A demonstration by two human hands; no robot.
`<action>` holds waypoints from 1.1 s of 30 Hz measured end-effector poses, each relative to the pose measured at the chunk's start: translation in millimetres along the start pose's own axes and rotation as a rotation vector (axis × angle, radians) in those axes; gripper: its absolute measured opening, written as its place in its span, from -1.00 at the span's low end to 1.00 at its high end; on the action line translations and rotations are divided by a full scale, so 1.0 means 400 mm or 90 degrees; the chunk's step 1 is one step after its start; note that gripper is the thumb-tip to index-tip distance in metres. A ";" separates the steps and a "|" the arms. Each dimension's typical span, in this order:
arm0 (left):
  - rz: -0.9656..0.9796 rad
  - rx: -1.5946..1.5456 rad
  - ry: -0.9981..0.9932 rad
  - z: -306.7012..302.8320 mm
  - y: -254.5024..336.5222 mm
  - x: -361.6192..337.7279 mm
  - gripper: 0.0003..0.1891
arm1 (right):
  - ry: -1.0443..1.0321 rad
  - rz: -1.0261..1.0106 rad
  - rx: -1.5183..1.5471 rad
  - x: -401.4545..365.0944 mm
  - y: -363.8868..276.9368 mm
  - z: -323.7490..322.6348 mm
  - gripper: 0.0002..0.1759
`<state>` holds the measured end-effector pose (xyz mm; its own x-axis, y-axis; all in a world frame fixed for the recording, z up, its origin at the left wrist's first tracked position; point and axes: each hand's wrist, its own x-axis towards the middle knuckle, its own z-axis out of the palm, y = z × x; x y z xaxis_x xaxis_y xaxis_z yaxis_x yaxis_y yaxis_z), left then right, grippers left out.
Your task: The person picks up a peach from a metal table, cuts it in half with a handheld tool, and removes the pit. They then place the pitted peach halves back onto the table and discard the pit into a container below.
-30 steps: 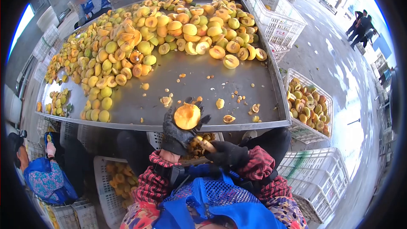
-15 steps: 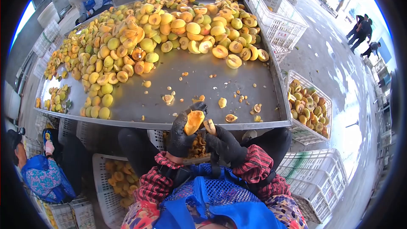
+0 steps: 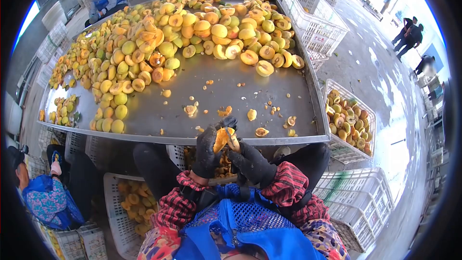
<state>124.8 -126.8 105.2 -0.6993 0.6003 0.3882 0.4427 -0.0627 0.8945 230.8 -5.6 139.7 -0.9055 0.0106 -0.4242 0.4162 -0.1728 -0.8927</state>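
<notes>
My left hand point(image 3: 208, 151), in a dark glove, is closed around a yellow peach half point(image 3: 221, 139) above the table's near edge. In my right hand point(image 3: 255, 164), also dark-gloved, is a small knife-like tool point(image 3: 233, 141), its narrow end against the cut side of the fruit. My fingers hide most of the tool, so its exact shape cannot be made out. Beyond my hands, a metal table point(image 3: 202, 96) bears a large heap of halved peaches point(image 3: 159, 43). Fruit scraps point(image 3: 191, 110) and small bits lie scattered on the near part.
Crates of peach halves stand at my right point(image 3: 350, 123) and by my left leg point(image 3: 115, 207). A white crate point(image 3: 356, 197) is beside my right leg. A co-worker point(image 3: 50, 197) sits at left; others are across the table and far right.
The tool in my right hand has moved left onto the peach half, and my left hand has turned the fruit slightly. Both hands are closer together.
</notes>
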 end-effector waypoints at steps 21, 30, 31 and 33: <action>-0.074 -0.145 -0.019 -0.068 -0.020 -0.001 -0.58 | -0.092 0.041 -0.087 0.016 -0.053 0.036 -0.60; 0.017 0.110 0.058 -0.078 -0.104 -0.061 -0.50 | -0.164 0.130 -0.008 0.023 -0.052 0.060 -0.65; 0.048 0.167 0.063 -0.083 -0.090 -0.066 -0.48 | -0.172 0.117 0.018 0.025 -0.042 0.059 -0.65; 0.018 0.061 0.076 -0.083 -0.057 -0.055 -0.51 | -0.191 0.092 0.072 0.031 -0.020 0.056 -0.65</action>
<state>111.5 -165.3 83.7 -0.7452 0.5003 0.4409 0.5099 0.0015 0.8602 214.3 -26.1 145.0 -0.8294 -0.3082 -0.4660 0.5446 -0.2603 -0.7973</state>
